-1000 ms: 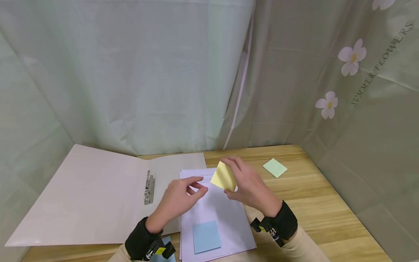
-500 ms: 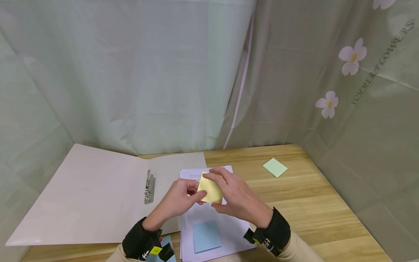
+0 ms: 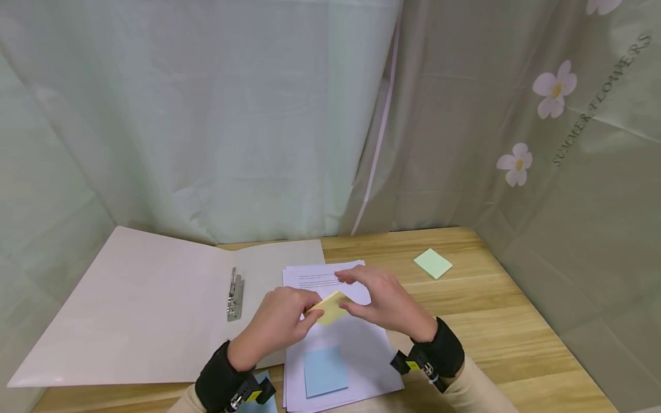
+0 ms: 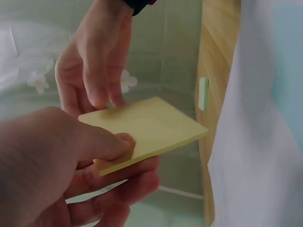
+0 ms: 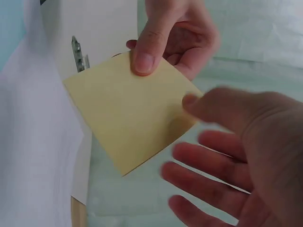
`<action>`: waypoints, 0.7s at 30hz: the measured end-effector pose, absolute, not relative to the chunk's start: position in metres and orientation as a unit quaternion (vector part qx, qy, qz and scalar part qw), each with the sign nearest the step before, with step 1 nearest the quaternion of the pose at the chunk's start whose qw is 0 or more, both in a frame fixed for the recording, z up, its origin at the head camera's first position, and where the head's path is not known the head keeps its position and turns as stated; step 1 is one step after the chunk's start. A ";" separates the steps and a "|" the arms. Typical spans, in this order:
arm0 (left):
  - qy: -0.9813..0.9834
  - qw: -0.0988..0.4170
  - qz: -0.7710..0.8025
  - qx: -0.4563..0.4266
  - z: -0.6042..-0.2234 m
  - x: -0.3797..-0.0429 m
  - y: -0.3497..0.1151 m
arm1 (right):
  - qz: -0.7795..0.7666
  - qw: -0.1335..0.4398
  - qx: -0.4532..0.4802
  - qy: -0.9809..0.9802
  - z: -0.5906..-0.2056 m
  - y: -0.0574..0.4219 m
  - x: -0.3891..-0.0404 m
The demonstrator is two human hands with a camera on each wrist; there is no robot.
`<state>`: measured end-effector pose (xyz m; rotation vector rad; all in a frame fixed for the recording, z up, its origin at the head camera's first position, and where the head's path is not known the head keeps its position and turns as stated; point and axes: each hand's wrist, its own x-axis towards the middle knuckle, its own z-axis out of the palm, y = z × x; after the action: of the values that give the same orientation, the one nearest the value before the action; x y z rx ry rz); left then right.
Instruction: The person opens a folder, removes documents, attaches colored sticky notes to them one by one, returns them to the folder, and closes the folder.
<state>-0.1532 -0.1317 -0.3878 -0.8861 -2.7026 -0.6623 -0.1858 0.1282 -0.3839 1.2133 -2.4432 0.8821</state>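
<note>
While the left hand (image 3: 280, 321) pinches yellow notes (image 4: 151, 123), only head view shows sleeves (image 3: 480, 390).

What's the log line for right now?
left hand: pinches yellow notepad | right hand: beside yellow notepad, touch unclear | green notepad: on table | folder: lying open

I have the left hand (image 3: 281, 318) pinching, thumb over bent fingers, pointing toward two o'clock. I see the right hand (image 3: 387, 301) loosely spread, pointing toward ten. Both forearms (image 3: 480, 390) enter from seven and five.
</note>
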 end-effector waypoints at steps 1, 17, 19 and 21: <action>-0.918 0.108 -0.222 -0.309 -0.388 -0.153 -0.131 | 0.303 0.128 0.422 -0.845 -0.384 0.128 -0.186; -0.872 0.067 -0.430 -0.225 -0.390 -0.167 -0.142 | 0.466 0.129 0.310 -0.819 -0.378 0.142 -0.191; -0.862 0.053 -0.454 -0.218 -0.390 -0.167 -0.143 | 0.483 0.125 0.295 -0.815 -0.377 0.140 -0.190; -0.854 0.049 -0.465 -0.227 -0.391 -0.168 -0.142 | 0.492 0.117 0.291 -0.812 -0.377 0.139 -0.189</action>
<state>-0.1679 -0.1425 -0.3909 -0.6909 -2.6029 -1.4180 -0.1894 0.1385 -0.3765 0.8516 -2.3774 1.4412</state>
